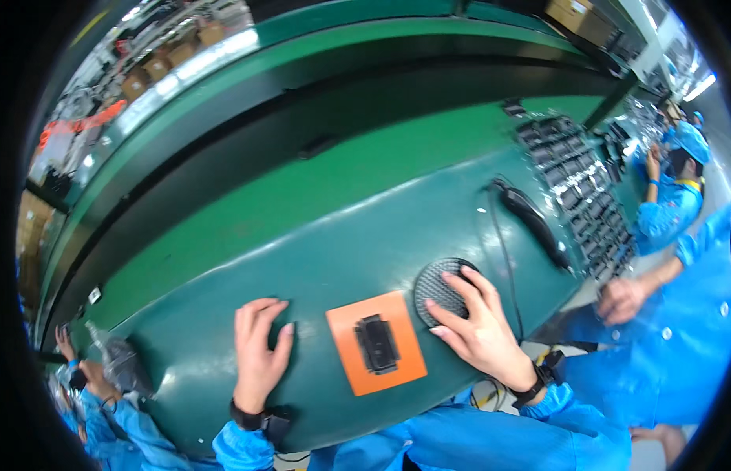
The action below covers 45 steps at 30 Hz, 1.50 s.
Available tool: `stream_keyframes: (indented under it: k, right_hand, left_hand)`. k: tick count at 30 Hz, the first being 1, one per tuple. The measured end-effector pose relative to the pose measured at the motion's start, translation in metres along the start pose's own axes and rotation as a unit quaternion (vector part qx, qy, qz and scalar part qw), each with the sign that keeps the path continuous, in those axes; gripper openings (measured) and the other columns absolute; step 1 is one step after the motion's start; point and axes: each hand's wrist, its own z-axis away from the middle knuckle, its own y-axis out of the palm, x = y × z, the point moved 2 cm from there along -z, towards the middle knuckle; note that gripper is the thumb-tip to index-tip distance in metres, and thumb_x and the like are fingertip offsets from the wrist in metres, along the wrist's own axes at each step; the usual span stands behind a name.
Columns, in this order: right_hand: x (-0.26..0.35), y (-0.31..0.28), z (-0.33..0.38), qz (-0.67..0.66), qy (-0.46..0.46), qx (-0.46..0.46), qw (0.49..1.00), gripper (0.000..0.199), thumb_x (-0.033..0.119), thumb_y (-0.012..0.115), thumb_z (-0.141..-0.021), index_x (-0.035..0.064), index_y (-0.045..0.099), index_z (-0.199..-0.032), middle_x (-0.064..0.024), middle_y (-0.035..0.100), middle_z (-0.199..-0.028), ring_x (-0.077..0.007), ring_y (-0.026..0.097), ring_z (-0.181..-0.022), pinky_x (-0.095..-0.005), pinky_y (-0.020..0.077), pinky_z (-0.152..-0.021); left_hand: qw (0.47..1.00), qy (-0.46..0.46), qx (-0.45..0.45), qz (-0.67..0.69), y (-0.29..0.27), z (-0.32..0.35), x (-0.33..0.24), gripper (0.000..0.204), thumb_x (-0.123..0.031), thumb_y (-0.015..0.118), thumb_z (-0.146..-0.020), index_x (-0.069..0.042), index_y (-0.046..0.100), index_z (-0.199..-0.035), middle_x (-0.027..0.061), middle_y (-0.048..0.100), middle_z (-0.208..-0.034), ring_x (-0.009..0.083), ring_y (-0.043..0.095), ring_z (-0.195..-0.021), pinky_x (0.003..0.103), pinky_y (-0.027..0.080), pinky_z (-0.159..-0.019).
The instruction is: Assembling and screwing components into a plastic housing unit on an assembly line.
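My left hand [259,349] rests on the green mat left of an orange square pad [354,377]. Its fingers are slightly bent and apart, with nothing in them. On that pad lies a small black rectangular plastic part [377,344] with stepped edges; neither hand touches it. My right hand [479,326] lies over the near right side of a round black disc [440,275] with a gridded surface. Spread fingertips touch the disc, and the thumb is by its lower edge. Part of the disc is hidden under the hand. Both wrists wear dark bands.
At the right lies a black handheld tool [530,220] with a cable [507,267]. Beyond it, rows of black parts [573,169] cover the table's end. A plastic bag of dark items [126,365] lies far left. Co-workers in blue [656,353] sit close on both sides.
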Motion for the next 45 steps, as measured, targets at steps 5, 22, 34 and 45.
stream_keyframes:
  k: [5,22,34,45]
  right_hand:
    - [0.008,0.000,0.004,-0.010,0.024,-0.048,0.999,0.044,0.018,0.082,-0.088,0.0104,0.073,-0.130,-0.0202,0.052,-0.150,-0.0468,0.041,-0.144,-0.0545,0.0420,-0.117]
    - [0.010,0.036,0.060,-0.126,-0.026,-0.327,0.936,0.021,0.002,0.068,-0.085,0.0020,0.076,-0.105,-0.0132,0.068,-0.104,-0.0342,0.067,-0.101,-0.0453,0.0570,-0.088]
    - [0.004,0.040,0.072,-0.144,-0.010,-0.414,0.899,0.017,0.017,0.060,-0.101,0.0030,0.070,-0.103,-0.0124,0.064,-0.097,-0.0318,0.065,-0.090,-0.0426,0.0559,-0.078]
    - [0.005,0.048,0.064,-0.182,-0.022,-0.367,0.912,0.015,0.011,0.059,-0.097,0.0016,0.066,-0.106,-0.0141,0.060,-0.097,-0.0322,0.063,-0.088,-0.0423,0.0540,-0.077]
  left_hand:
    - [0.999,0.019,0.003,0.029,0.008,-0.007,0.000,0.035,-0.002,0.076,-0.086,-0.003,0.070,-0.121,0.0150,0.065,-0.123,0.0357,0.061,-0.113,0.043,0.049,-0.099]
    - [0.791,0.478,0.022,-0.381,0.057,-0.281,-0.021,0.045,-0.016,0.063,-0.092,-0.019,0.058,-0.137,0.0021,0.050,-0.158,0.0256,0.061,-0.121,0.039,0.055,-0.097]
    - [0.841,0.411,0.155,-0.316,0.089,-0.322,0.002,0.011,-0.005,0.070,-0.080,-0.010,0.068,-0.089,0.0074,0.067,-0.102,0.0304,0.065,-0.111,0.045,0.054,-0.100]
    - [0.936,0.209,0.224,-0.176,0.018,-0.322,0.085,0.014,-0.008,0.077,-0.082,-0.005,0.075,-0.095,0.0107,0.069,-0.098,0.0291,0.070,-0.098,0.041,0.056,-0.084]
